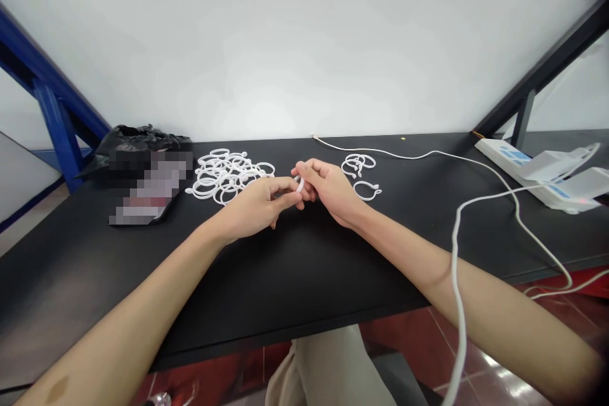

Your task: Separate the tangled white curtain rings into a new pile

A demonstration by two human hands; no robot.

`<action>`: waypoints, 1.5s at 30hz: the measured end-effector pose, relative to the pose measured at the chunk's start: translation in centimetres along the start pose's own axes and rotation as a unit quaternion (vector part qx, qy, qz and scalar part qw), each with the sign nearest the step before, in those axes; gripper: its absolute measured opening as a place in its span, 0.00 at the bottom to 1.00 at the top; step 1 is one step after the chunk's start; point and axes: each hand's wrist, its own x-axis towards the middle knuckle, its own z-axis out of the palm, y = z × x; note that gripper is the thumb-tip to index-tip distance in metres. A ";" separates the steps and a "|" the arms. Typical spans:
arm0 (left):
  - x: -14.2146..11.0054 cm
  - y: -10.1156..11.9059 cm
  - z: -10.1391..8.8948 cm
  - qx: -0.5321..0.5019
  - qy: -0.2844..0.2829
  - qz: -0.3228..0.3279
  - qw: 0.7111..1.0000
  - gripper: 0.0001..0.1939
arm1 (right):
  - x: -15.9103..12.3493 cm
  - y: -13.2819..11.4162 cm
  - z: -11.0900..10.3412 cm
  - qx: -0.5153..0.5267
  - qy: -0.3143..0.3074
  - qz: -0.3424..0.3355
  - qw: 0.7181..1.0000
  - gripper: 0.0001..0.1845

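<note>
My left hand (259, 206) and my right hand (330, 190) meet over the middle of the black table. Between their fingertips they pinch one white plastic ring (300, 185), mostly covered by the fingers. Left of my hands lies a pile of white rings (216, 172), each with a small knob or tab, partly behind my left hand. To the right of my right hand is a smaller group of similar rings (359, 162), with a single open ring (366, 196) just in front of it.
A crumpled black plastic bag (137, 136) and a blurred-out flat item (157, 190) lie at the left. A white cable (457, 254) loops across the right side, over my right forearm. White devices (537, 171) stand at the far right. Blue and dark frame bars flank the table (285, 292).
</note>
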 end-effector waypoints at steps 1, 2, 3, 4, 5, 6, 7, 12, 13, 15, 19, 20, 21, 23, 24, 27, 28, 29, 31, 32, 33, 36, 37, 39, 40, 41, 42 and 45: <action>0.0 0.0 0.0 0.005 0.003 -0.004 1.000 0.17 | 0.0 0.0 -0.1 -0.002 0.002 -0.002 1.000 0.22; 0.0 -0.1 0.0 0.010 0.008 -0.007 1.000 0.17 | 0.0 0.0 -0.1 -0.007 0.001 -0.006 1.000 0.22; 0.0 0.0 0.0 0.015 0.012 -0.010 1.000 0.18 | 0.1 -0.1 -0.2 -0.014 0.000 -0.010 1.000 0.22; 0.0 0.0 0.0 0.020 0.015 -0.012 1.000 0.18 | 0.1 -0.1 -0.2 -0.021 -0.003 -0.014 1.000 0.22; 0.0 0.0 0.0 0.024 0.018 -0.015 0.999 0.18 | 0.1 -0.1 -0.2 -0.028 -0.004 -0.020 0.999 0.22; 0.0 0.1 0.0 0.029 0.021 -0.017 0.999 0.18 | 0.1 -0.1 -0.2 -0.035 -0.006 -0.026 0.999 0.22; 0.0 0.2 -0.1 0.034 0.025 -0.018 0.999 0.18 | 0.1 0.0 -0.2 -0.041 -0.007 -0.033 0.999 0.22; 0.1 0.3 -0.1 0.089 0.071 -0.017 0.993 0.17 | 0.1 0.2 -0.3 -0.111 -0.013 -0.061 0.992 0.22; 0.1 0.3 -0.2 0.113 0.090 -0.016 0.989 0.17 | 0.2 0.2 -0.5 -0.148 -0.006 -0.071 0.986 0.21; 0.1 0.2 -0.4 0.182 0.142 -0.008 0.973 0.15 | 0.2 -0.1 -0.9 -0.257 0.026 -0.097 0.961 0.20; 0.0 -0.6 -1.2 0.351 0.242 0.000 0.905 0.13 | 0.5 -0.9 -2.7 -0.522 0.134 -0.088 0.838 0.17; 0.0 -0.9 -1.4 0.383 0.258 -0.006 0.887 0.13 | 0.6 -1.0 -3.3 -0.569 0.158 -0.066 0.804 0.17; -0.1 -1.2 -1.6 0.407 0.269 -0.017 0.873 0.14 | 0.7 -1.1 -3.9 -0.602 0.177 -0.042 0.777 0.17; -0.2 -1.7 -1.9 0.437 0.274 -0.041 0.856 0.15 | 0.8 -1.1 -4.8 -0.636 0.205 -0.003 0.744 0.19; -0.2 -1.8 -2.0 0.445 0.269 -0.053 0.852 0.15 | 0.8 -1.1 -5.1 -0.646 0.213 0.010 0.733 0.20; -0.3 -1.9 -2.0 0.451 0.244 -0.080 0.855 0.16 | 0.8 -0.8 -5.5 -0.673 0.212 0.032 0.708 0.21; -0.2 -1.7 -2.0 0.449 0.240 -0.088 0.857 0.17 | 0.8 -0.7 -5.6 -0.681 0.200 0.036 0.703 0.19; -0.2 -1.6 -1.9 0.445 0.238 -0.096 0.858 0.18 | 0.8 -0.6 -5.6 -0.689 0.185 0.037 0.700 0.16; -0.2 -1.3 -1.8 0.440 0.243 -0.106 0.858 0.19 | 0.7 -0.3 -5.5 -0.701 0.152 0.030 0.696 0.10; -0.2 -1.2 -1.8 0.439 0.249 -0.105 0.857 0.19 | 0.7 -0.2 -5.5 -0.704 0.138 0.022 0.696 0.09; -0.2 -1.1 -1.8 0.437 0.257 -0.100 0.856 0.19 | 0.8 -0.1 -5.5 -0.706 0.127 0.012 0.696 0.09; -0.2 -1.1 -1.7 0.424 0.284 -0.068 0.858 0.16 | 0.7 -0.1 -4.9 -0.684 0.106 -0.034 0.721 0.10; -0.2 -1.2 -1.6 0.419 0.291 -0.047 0.859 0.15 | 0.7 -0.1 -4.5 -0.662 0.096 -0.060 0.741 0.10; 0.0 -1.4 -1.4 0.414 0.292 0.022 0.862 0.13 | 0.6 -0.1 -3.6 -0.597 0.058 -0.130 0.790 0.10; 0.0 -1.5 -1.3 0.411 0.282 0.063 0.865 0.12 | 0.5 -0.1 -3.0 -0.557 0.033 -0.168 0.812 0.09; 0.1 -1.6 -1.2 0.406 0.266 0.103 0.868 0.12 | 0.3 -0.1 -2.5 -0.520 0.008 -0.205 0.829 0.09; 0.2 -1.7 -1.0 0.398 0.245 0.136 0.874 0.12 | 0.2 -0.1 -2.0 -0.489 -0.010 -0.237 0.840 0.08; 0.3 -1.8 -0.6 0.360 0.193 0.162 0.898 0.10 | -0.2 0.0 -0.8 -0.428 -0.029 -0.299 0.853 0.09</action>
